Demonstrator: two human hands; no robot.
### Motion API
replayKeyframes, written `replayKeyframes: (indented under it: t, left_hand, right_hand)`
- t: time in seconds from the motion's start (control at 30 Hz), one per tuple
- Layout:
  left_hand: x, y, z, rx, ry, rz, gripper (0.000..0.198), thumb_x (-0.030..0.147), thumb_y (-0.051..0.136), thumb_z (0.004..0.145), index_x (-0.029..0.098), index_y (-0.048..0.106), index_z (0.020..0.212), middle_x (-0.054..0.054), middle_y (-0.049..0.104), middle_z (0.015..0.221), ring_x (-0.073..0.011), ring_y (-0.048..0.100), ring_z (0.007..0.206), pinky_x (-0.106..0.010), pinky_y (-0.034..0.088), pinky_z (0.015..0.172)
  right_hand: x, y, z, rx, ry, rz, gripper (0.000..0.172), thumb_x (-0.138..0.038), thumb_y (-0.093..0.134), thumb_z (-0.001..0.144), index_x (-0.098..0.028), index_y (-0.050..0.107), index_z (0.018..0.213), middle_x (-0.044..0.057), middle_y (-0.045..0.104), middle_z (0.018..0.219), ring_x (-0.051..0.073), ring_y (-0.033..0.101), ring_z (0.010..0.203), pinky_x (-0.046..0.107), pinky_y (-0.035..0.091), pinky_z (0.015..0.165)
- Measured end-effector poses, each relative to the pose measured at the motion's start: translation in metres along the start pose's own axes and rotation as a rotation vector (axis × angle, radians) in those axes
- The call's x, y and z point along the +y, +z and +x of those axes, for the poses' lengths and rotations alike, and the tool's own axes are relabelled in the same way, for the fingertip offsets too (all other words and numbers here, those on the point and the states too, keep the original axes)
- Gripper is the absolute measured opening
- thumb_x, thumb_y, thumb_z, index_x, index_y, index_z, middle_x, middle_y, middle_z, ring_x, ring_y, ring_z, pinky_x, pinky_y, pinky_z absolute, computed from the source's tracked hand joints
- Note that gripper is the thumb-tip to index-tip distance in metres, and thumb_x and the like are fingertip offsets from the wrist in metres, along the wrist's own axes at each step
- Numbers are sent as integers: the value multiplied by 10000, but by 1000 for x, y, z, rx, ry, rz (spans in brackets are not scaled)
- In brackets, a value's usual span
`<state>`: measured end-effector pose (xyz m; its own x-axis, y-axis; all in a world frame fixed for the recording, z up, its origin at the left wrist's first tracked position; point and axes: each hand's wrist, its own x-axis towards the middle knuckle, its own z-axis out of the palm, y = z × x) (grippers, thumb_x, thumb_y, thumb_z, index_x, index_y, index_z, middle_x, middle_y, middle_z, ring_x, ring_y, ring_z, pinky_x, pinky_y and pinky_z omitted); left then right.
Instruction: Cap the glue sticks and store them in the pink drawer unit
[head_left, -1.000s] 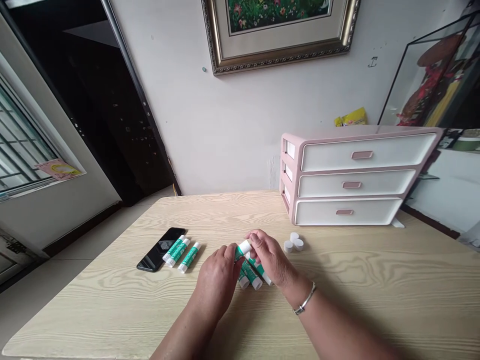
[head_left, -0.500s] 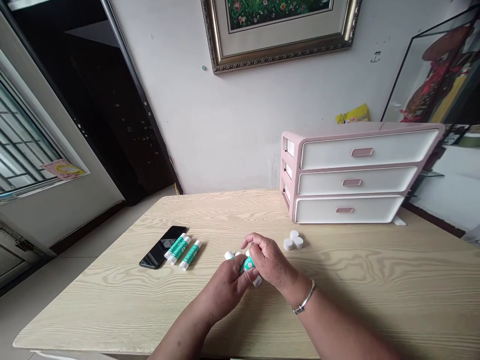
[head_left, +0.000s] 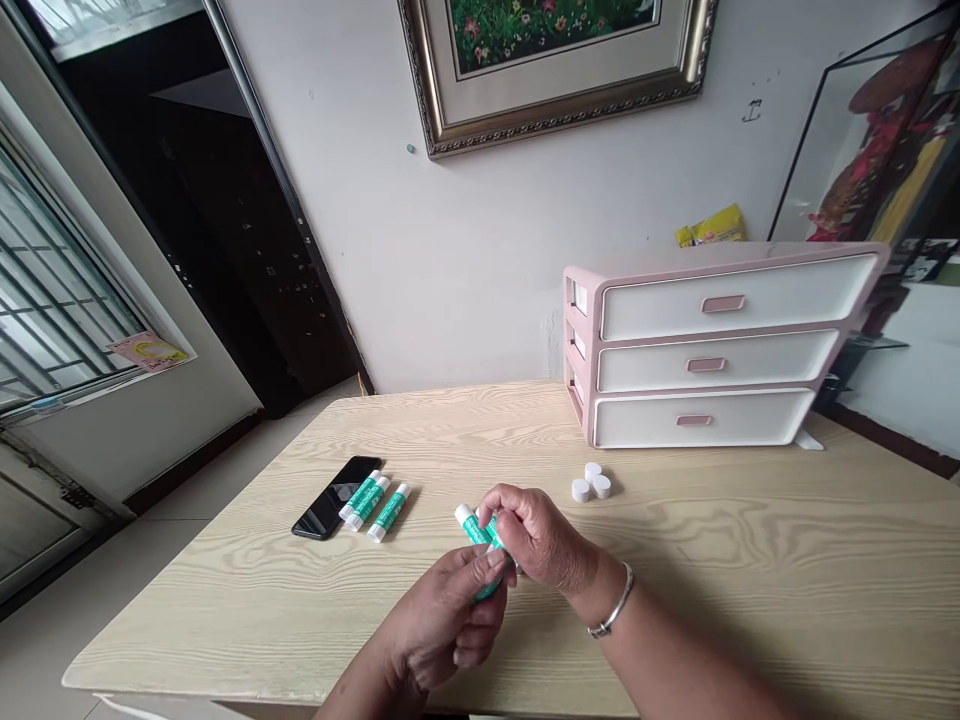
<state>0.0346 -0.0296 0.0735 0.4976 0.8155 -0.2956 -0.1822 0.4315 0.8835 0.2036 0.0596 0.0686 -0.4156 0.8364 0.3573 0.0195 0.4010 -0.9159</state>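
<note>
My left hand (head_left: pixel 454 610) is wrapped round a green and white glue stick (head_left: pixel 489 588), whose lower part shows between thumb and fingers. My right hand (head_left: pixel 536 535) is closed at the top end of that stick, its fingertips curled over it. Just behind the hands, another green stick with a white cap (head_left: pixel 470 523) lies on the table, partly hidden. Three white caps (head_left: pixel 592 482) are grouped to the right. Off to the left, three green and white sticks (head_left: pixel 389 513) lie close together, two of them against a black phone (head_left: pixel 335 498).
A pink and white drawer unit (head_left: pixel 705 363) stands at the back right of the wooden table (head_left: pixel 225 620), with a yellow packet (head_left: pixel 712 227) behind its top. A framed picture (head_left: pixel 562 125) hangs on the wall. The table's left edge slants toward the front.
My left hand has turned and dropped slightly, tilting the held stick more upright. My right hand stays at its top end. The view has shifted a little.
</note>
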Motion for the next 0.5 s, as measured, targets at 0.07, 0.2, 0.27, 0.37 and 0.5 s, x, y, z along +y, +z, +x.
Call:
replayKeyframes:
  t: [0.07,0.2,0.27,0.37,0.5]
  left_hand:
    - [-3,-4,-9,45,8,62,455,671,533,848,219,498,885,125,236,519,-39,87,398,-175,120,367]
    - [-1,-24,-13,446,169,720,405,604,455,916,212,534,858,34,461,602,-110,430,488,-230,359,487]
    - [5,-37,-8,733,224,1116,346,520,390,964,216,550,922,-32,590,736,-186,576,669,-282,426,608]
    - [12,-59,2,986,168,1524,280,366,380,974,190,585,1045,-109,671,920,-270,641,860,-360,473,724]
    - [13,-89,10,1051,189,1861,273,320,451,949,166,664,1024,-152,669,1075,-311,624,1034,-414,480,872]
  right_hand:
    - [-2,-21,9,291,-9,-18,164,-267,447,830,-230,584,748,-45,443,521,112,406,452,230,309,440]
    - [-4,-47,23,688,-11,-59,131,-256,422,782,-235,525,703,-60,329,486,126,319,458,253,251,448]
    - [0,-44,24,659,-36,-133,153,-263,413,796,-227,541,722,-58,350,493,128,339,465,258,266,466]
    - [14,-35,23,563,-81,-238,202,-276,403,848,-219,586,784,-59,367,511,129,355,481,257,283,492]
    - [28,-42,26,663,-33,-292,215,-276,413,856,-211,613,806,-54,394,525,136,377,503,256,300,513]
